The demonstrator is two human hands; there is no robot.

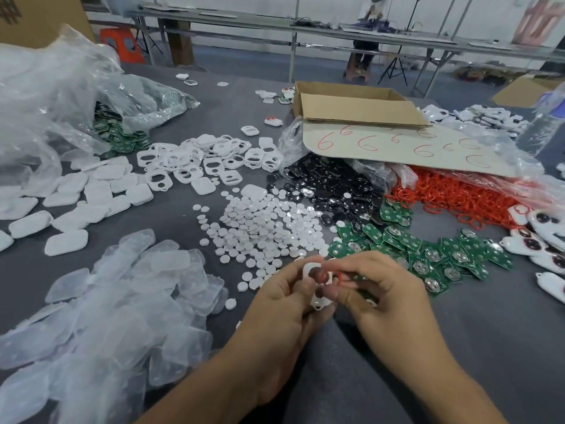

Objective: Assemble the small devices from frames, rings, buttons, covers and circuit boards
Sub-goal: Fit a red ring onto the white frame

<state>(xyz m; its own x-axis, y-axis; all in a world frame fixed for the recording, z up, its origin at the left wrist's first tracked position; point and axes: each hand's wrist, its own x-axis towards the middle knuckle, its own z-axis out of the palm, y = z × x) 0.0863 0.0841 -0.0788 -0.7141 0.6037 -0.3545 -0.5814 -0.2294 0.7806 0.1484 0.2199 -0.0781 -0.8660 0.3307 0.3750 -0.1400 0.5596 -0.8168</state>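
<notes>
Both hands met low in the middle of the frame, close to the body, probably to keep the tiny parts near the eye. Left hand [284, 304] pinched a white frame [316, 269] between thumb and fingertips, with its round opening turned upward. Right hand [388, 298] pinched a red ring [337, 278] against that frame, apparently to seat it at the opening; whether it was seated could not be told.

Stock lay in sorted heaps on the grey table [489, 332], fanned round the hands so each kind stayed within reach. Clear covers [122, 301] filled the lower left and white shells [76, 203] lay above them. Spare frames [198, 160] sat at upper centre-left. White buttons [263, 231] lay just above the hands and black discs [330, 185] beyond. Green circuit boards [428, 249] were just right of the hands. Loose rings [458, 197] spilled from under a cardboard box [351, 105]. Finished-looking devices [544, 240] waited at the right edge.
</notes>
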